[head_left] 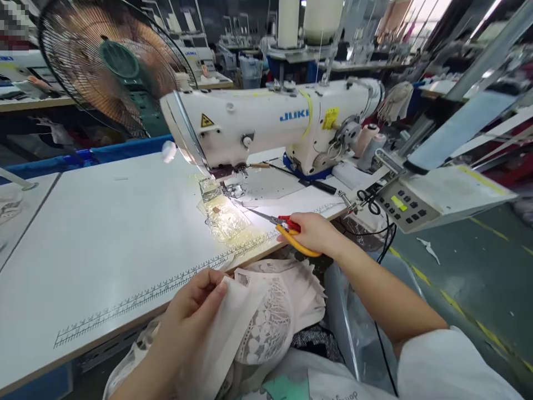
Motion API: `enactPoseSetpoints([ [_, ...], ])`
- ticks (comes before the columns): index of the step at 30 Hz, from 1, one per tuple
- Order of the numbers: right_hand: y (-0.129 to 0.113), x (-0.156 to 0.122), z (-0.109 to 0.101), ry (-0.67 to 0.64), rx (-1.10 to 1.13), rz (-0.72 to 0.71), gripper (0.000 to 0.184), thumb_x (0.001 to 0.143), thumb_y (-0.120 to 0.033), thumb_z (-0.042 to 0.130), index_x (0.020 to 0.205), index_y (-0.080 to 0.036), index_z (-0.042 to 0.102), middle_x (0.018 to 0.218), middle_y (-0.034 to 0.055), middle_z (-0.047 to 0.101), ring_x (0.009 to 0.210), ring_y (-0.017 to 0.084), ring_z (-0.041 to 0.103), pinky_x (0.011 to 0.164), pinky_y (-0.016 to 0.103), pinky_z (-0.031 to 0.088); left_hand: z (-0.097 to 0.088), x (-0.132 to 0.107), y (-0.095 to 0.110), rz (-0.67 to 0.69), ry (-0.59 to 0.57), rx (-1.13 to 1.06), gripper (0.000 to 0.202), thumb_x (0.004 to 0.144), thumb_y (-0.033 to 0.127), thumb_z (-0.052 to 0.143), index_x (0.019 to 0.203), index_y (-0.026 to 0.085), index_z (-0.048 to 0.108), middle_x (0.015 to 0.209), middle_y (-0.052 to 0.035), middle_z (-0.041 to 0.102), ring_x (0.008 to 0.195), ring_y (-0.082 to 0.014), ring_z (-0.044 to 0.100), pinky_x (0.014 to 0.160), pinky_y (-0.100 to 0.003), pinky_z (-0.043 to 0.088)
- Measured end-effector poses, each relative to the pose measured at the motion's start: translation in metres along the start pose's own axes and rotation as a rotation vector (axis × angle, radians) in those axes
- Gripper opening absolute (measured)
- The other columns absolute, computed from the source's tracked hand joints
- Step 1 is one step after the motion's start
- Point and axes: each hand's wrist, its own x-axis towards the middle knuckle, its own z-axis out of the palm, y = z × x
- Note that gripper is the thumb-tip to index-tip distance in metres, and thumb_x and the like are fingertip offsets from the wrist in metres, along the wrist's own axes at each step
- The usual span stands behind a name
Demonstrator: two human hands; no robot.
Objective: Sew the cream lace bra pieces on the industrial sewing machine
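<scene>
Between the thumb and fingers of my left hand (197, 303) is the pale fabric edge of a white lace bra (270, 316), which hangs over my lap in front of the table edge. My right hand (310, 233) is wrapped round a pair of scissors (297, 239) with red and orange handles. Their blades point left, low over the table towards the needle area of a white sewing machine (250, 119). Under the machine head, shiny clear tape (227, 216) covers part of the bed. The blades look closed and are apart from the bra.
A printed ruler (158, 291) runs along the front edge of the white table (104, 233). A control box (437, 200) juts out at right, above a grey plastic bin (353, 328). A black-handled tool (318, 186) lies behind the scissors. A large fan (120, 58) stands back left.
</scene>
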Motion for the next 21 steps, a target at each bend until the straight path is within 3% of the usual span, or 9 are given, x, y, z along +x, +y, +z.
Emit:
enactPoseSetpoints([
  [2, -0.001, 0.031, -0.02, 0.016, -0.201, 0.099, 0.034, 0.079, -0.048, 0.063, 0.089, -0.017, 0.066, 0.086, 0.0089, 0.069, 0.08, 0.022, 0.062, 0.059, 0.025, 0.038, 0.001, -0.004, -0.002, 0.049, 0.023, 0.054, 0.032, 0.073, 0.052, 0.062, 0.064, 0.021, 0.059, 0.058, 0.0014, 0.055, 0.057, -0.0138, 0.047, 0.053, -0.024, 0.038],
  [4, -0.008, 0.057, -0.035, 0.053, -0.299, 0.105, 0.031, 0.082, -0.039, 0.06, 0.095, -0.012, 0.068, 0.096, 0.0158, 0.069, 0.089, 0.026, 0.064, 0.064, 0.027, 0.041, 0.004, -0.009, -0.004, 0.071, 0.045, 0.061, 0.031, 0.074, 0.051, 0.059, 0.064, 0.021, 0.058, 0.059, 0.001, 0.055, 0.058, -0.0147, 0.047, 0.054, -0.025, 0.038],
  [7, -0.029, 0.081, -0.044, 0.108, -0.388, 0.033, 0.031, 0.086, -0.03, 0.055, 0.096, -0.006, 0.07, 0.097, 0.0227, 0.069, 0.09, 0.029, 0.066, 0.067, 0.029, 0.043, 0.01, -0.018, -0.005, 0.094, 0.07, 0.042, 0.028, 0.074, 0.045, 0.057, 0.06, 0.021, 0.053, 0.057, 0.0016, 0.051, 0.056, -0.0144, 0.045, 0.054, -0.027, 0.036],
  [11, -0.057, 0.086, -0.041, 0.163, -0.443, -0.14, 0.027, 0.088, -0.025, 0.054, 0.095, -0.005, 0.07, 0.09, 0.0247, 0.069, 0.088, 0.029, 0.067, 0.068, 0.029, 0.044, 0.004, -0.024, -0.007, 0.088, 0.119, -0.008, 0.024, 0.071, 0.04, 0.056, 0.058, 0.022, 0.049, 0.055, 0.0037, 0.046, 0.054, -0.0131, 0.039, 0.052, -0.026, 0.031],
  [15, -0.076, 0.066, -0.022, 0.176, -0.413, -0.274, 0.031, 0.094, -0.023, 0.042, 0.101, -0.008, 0.068, 0.098, 0.0224, 0.069, 0.094, 0.027, 0.066, 0.074, 0.03, 0.048, -0.004, -0.03, -0.009, 0.095, 0.149, -0.005, 0.023, 0.071, 0.039, 0.053, 0.058, 0.022, 0.047, 0.054, 0.0044, 0.043, 0.053, -0.0129, 0.037, 0.051, -0.026, 0.029],
  [17, -0.087, 0.052, -0.003, 0.145, -0.374, -0.344, 0.036, 0.098, -0.022, 0.033, 0.109, -0.013, 0.066, 0.11, 0.0159, 0.067, 0.104, 0.022, 0.063, 0.083, 0.028, 0.048, -0.005, -0.033, -0.008, 0.117, 0.124, 0.01, 0.024, 0.072, 0.039, 0.053, 0.056, 0.023, 0.046, 0.054, 0.004, 0.043, 0.052, -0.0133, 0.038, 0.051, -0.027, 0.03],
  [19, -0.099, 0.039, 0.02, 0.077, -0.32, -0.465, 0.032, 0.099, -0.028, 0.038, 0.121, -0.022, 0.06, 0.128, 0.0074, 0.061, 0.119, 0.015, 0.055, 0.097, 0.025, 0.042, -0.007, -0.037, -0.006, 0.154, 0.075, 0.031, 0.026, 0.073, 0.039, 0.055, 0.054, 0.023, 0.046, 0.053, 0.0032, 0.045, 0.052, -0.0139, 0.04, 0.05, -0.027, 0.031],
  [21, -0.109, 0.029, 0.041, -0.024, -0.183, -0.697, 0.045, 0.095, -0.032, 0.049, 0.134, -0.01, 0.049, 0.144, 0.0165, 0.044, 0.135, 0.022, 0.039, 0.109, 0.034, 0.033, -0.012, -0.043, -0.008, 0.194, 0.046, 0.042, 0.03, 0.073, 0.04, 0.058, 0.051, 0.023, 0.045, 0.051, 0.0031, 0.045, 0.049, -0.0138, 0.04, 0.048, -0.028, 0.031],
])
